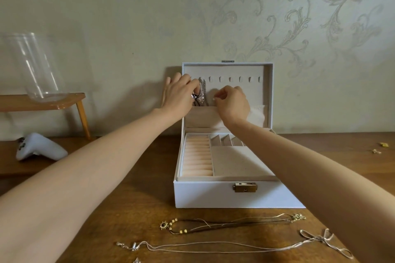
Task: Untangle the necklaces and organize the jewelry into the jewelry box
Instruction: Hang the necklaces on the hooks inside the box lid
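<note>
Box (235,196) open on table (132,209), lid (248,69) upright. Left hand (178,92) grips a silver necklace (201,92) at the lid's left hooks. Right hand (233,102) just beside it, fingers pinched together; contents indiscernible.

Floral-patterned wall (277,17), wooden table (128,198)

Left of box: bare desk (149,188) beside the jewelry box (235,196), open lane.
Front: necklaces (224,223) strung across, blocking a low reach.
Lid: left hand (178,94), right hand (232,103) and silver necklace (198,95) crowd it.
Right: open desk; tiny earrings (379,148) far off.
</note>
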The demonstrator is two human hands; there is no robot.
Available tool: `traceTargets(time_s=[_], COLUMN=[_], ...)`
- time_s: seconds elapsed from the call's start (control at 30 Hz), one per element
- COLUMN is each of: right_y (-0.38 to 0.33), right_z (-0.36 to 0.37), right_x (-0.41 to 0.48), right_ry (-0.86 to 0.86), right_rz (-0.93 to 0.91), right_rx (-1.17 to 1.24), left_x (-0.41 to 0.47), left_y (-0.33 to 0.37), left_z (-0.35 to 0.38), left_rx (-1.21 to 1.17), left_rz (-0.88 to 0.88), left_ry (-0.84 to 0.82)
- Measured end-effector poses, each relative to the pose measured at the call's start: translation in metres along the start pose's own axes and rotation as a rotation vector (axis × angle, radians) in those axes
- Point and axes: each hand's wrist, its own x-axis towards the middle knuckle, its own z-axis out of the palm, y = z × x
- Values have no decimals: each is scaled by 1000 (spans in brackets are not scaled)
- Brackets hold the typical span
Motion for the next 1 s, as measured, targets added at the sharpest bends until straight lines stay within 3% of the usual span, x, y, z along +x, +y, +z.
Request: traceTargets(time_s=[0.2,0.37,0.63,0.9,1.0], right_y=[0,2,-3,1,8], right_z=[-2,-21,-64,-106,-119], right_x=[-11,-26,-98,-164,-179], right_ry=[-237,-294,-436,-350,-415], right_rz=[-11,-61,-195,-283,-282], right_rx=[65,141,116,51,-25], left_x=[-6,-32,-91,-153,-170], left_y=[0,3,38,68,71], left_z=[-2,-11,-44,-84,-91], left_rx=[-62,-133,-262,-430,-469], left_rz=[-31,-32,-52,-109,-119], left_ry=[-22,34,-17,-205,-253])
